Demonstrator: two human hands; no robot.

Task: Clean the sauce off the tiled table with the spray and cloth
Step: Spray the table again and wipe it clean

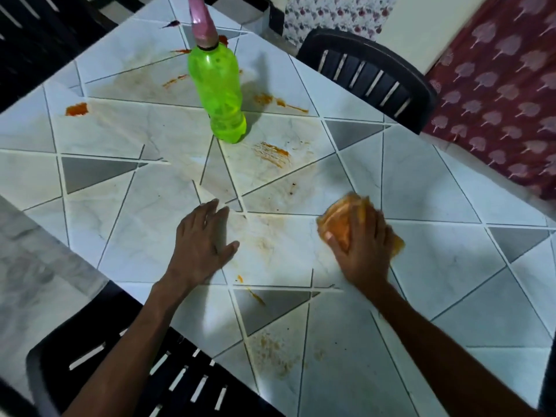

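My right hand (362, 251) presses down on an orange-stained cloth (340, 219), fingers curved over it, on the tiled table (436, 266). My left hand (204, 239) lies flat on the tiles with its fingers straight, to the left of the cloth. A green spray bottle (219, 91) with a pink nozzle stands upright farther back. Orange sauce marks lie around the bottle: a streaky smear (272, 153) just in front of it, a blob (76, 109) at the far left, thin streaks (282, 102) to its right. Faint smears (273, 353) show near the front edge.
A black slatted chair (370, 76) stands at the table's far right side. Another black chair (126, 365) sits under my arms at the near edge. A dark red patterned cloth (505, 94) hangs at the right. Pale floor (39, 260) shows on the left.
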